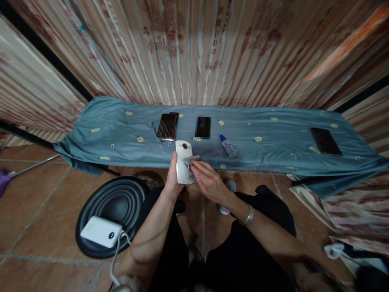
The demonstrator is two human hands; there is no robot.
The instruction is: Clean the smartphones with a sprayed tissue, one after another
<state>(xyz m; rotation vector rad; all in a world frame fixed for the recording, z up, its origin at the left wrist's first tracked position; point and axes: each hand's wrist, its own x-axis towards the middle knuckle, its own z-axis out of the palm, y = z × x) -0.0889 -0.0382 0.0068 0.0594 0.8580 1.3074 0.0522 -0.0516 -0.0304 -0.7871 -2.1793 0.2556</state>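
Note:
A white smartphone point(183, 152) is held upright over the table's near edge, its back with a round camera lens facing me. My left hand point(173, 174) grips it from the left side, thumb along its edge. Pinched in my right hand point(207, 178) is a small grey cloth point(191, 160), pressed against the lower part of the phone's back. Just beyond, a dark-screened phone point(167, 126) lies on the blue cloth, with something dark partly hidden under it. To its right are a dark pixelated rectangle point(203, 127) and a small clear bottle with a blue cap point(228, 147).
A black phone point(326, 141) lies at the right of the blue-clothed table point(273, 142). On the floor at left, a white power bank point(101, 232) with a cable rests on a round black stool point(91, 202). Striped curtains point(188, 52) hang behind.

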